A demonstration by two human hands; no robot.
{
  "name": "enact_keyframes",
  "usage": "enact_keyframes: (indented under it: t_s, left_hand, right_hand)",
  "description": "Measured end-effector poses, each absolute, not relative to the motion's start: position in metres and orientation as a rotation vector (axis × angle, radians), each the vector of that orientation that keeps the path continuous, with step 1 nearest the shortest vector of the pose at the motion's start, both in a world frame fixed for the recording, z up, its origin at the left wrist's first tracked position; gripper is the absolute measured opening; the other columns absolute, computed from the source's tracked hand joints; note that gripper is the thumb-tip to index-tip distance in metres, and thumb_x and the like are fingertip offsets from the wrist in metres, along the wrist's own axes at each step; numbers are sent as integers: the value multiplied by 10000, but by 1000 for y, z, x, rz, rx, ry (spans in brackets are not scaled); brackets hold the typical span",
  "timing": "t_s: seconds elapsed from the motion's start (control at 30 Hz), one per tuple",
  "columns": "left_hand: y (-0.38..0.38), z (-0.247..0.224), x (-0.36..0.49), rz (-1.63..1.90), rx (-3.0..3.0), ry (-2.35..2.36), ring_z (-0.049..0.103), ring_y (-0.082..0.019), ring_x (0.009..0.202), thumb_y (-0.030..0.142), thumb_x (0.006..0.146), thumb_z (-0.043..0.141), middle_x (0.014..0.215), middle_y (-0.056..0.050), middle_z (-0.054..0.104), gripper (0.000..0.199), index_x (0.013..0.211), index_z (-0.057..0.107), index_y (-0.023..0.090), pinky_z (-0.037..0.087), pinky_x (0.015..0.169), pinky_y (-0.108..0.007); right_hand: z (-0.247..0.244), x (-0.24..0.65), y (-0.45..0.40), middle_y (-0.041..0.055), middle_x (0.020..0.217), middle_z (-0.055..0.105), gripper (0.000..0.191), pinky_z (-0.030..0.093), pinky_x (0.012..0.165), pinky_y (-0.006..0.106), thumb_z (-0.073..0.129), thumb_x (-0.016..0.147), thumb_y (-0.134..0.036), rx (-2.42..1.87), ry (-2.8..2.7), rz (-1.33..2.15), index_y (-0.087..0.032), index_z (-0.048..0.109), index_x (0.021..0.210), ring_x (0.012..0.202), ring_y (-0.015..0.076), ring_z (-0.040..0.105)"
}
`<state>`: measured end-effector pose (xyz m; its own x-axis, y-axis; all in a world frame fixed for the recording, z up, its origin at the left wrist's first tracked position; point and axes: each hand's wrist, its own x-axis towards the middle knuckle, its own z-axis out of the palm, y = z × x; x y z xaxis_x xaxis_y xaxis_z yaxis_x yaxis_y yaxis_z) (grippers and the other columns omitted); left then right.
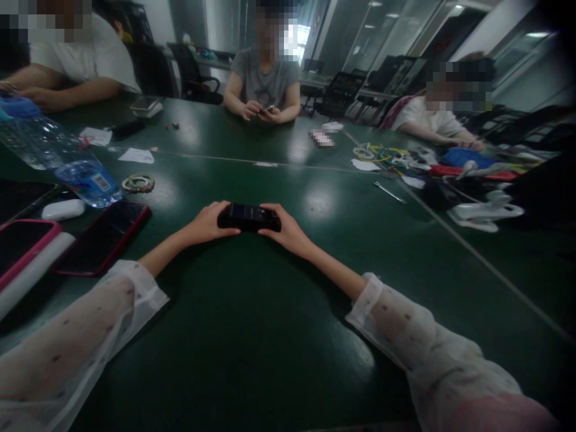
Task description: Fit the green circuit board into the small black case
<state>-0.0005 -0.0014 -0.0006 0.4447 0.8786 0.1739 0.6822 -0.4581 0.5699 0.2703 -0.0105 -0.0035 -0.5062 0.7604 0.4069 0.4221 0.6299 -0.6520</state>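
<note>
Both my hands grip a thick black handheld device [249, 217] just above or on the dark green table [252, 336]; whether it touches the surface I cannot tell. Faint markings show on its dark upper face, too small to read. My left hand [207, 224] is closed around the left end, with the thumb along the near side. Around the right end, my right hand [288, 229] is closed in the same way. Sheer white dotted sleeves cover both forearms.
Left are a tilted water bottle [87, 174], a red-edged phone [105, 239], a pink-edged phone [27, 246], a white case [63, 209] and bracelets [138, 183]. Right lie a wrench [389, 192], cables [378, 153] and white gadgets [486, 211]. Three people sit across.
</note>
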Motion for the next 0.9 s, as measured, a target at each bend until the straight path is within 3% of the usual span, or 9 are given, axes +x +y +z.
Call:
enact_keyframes:
  t_s: [0.9]
  left_hand:
    - [-5, 5, 1, 650, 2299, 1241, 542, -326, 1155, 567, 745, 709, 1285, -116, 577, 703, 1333, 498, 246, 435, 975, -509]
  right_hand:
    - [-6, 272, -8, 75, 1295, 577, 550, 484, 1031, 502, 706, 810, -202, -905, -2091, 720, -273, 483, 1308, 1224, 253, 569]
